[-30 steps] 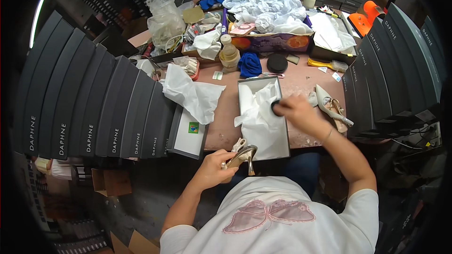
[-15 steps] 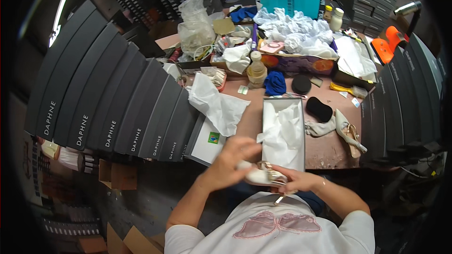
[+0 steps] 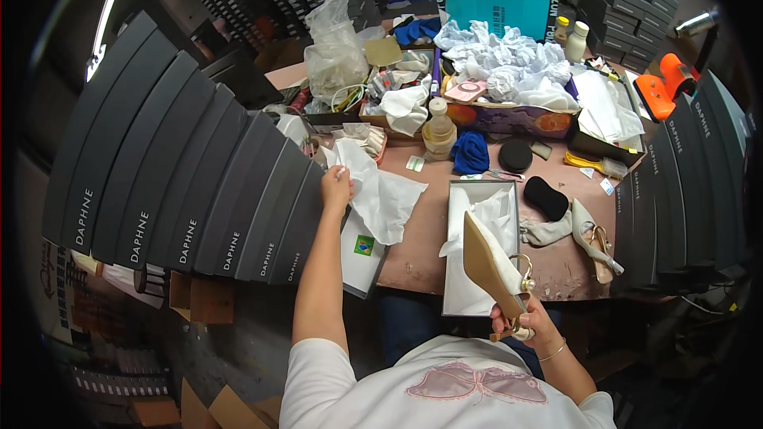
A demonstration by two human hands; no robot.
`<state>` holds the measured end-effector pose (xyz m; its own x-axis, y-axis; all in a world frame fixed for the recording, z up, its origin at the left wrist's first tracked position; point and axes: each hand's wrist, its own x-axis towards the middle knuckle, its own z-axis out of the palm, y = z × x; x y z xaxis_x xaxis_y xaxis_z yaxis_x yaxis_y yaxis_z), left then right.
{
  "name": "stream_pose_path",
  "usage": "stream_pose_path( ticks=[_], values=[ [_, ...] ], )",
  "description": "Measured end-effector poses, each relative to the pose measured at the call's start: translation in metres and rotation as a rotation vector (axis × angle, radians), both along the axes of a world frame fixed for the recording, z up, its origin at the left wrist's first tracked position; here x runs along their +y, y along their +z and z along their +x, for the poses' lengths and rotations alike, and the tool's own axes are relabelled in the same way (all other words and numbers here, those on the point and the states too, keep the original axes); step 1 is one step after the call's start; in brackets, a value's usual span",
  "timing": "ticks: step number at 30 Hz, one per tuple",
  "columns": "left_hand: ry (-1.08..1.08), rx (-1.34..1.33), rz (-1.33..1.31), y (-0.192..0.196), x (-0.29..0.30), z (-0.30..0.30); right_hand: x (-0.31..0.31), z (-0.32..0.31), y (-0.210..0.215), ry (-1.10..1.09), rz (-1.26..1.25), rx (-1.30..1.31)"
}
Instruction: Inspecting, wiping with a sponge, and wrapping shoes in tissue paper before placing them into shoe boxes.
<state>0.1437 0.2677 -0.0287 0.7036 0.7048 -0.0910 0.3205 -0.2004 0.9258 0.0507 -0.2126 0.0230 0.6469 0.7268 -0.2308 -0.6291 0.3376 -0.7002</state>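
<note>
Cluttered brown table (image 3: 429,246): left hand (image 3: 336,187) gripping tissue paper (image 3: 381,199), right hand (image 3: 520,319) gripping beige shoe (image 3: 489,266).

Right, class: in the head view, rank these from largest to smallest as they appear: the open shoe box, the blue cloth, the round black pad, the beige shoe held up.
1. Open shoe box
2. Beige shoe, though it is nearer the camera
3. Blue cloth
4. Round black pad, close to the cloth

Right hand (image 3: 531,322) grips shoe (image 3: 494,264); left hand (image 3: 336,188) touches tissue paper (image 3: 380,195).
</note>
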Motion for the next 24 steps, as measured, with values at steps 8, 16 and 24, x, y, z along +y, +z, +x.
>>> stream_pose_path(
  ticks=[8,16,24],
  values=[
    [-0.826,-0.332,0.791,0.128,-0.194,0.004,-0.021,0.007,0.006,-0.223,0.524,0.224],
    [-0.769,-0.232,1.005,0.098,-0.237,-0.03,-0.049,-0.005,0.004,-0.318,0.578,0.364],
    [-0.768,-0.177,1.043,0.114,-0.211,-0.062,-0.046,-0.006,0.032,-0.004,0.218,-0.101]
  ],
)
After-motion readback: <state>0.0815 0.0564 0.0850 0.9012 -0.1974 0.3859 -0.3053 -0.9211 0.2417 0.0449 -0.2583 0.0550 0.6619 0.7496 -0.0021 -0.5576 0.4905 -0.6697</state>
